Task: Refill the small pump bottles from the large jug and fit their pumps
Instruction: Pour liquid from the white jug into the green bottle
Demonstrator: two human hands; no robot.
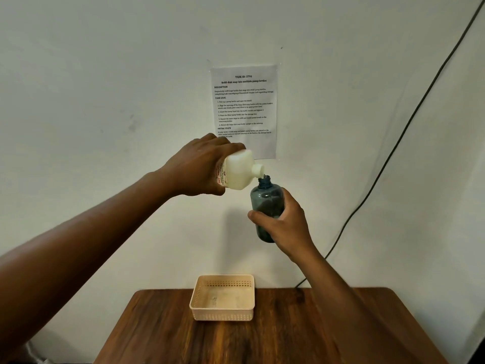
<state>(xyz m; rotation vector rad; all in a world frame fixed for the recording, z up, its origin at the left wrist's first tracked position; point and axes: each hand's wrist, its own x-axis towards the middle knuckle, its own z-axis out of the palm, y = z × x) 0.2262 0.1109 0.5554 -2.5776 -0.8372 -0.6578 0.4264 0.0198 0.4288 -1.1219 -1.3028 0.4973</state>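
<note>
My left hand [199, 166] grips a white jug [240, 170] with a red-printed label, tipped on its side high above the table. Its uncapped spout points right and down, touching the open mouth of a small dark blue-grey translucent bottle [265, 200]. My right hand [283, 227] holds that bottle upright around its lower half, thumb across the front. The bottle has no pump on it. Both are held in the air in front of the wall.
A beige perforated plastic basket [222, 312] sits empty at the back edge of a brown wooden table [183, 337]. A printed task sheet [244, 101] is taped to the white wall. A dark cable [409, 119] runs down the wall at right.
</note>
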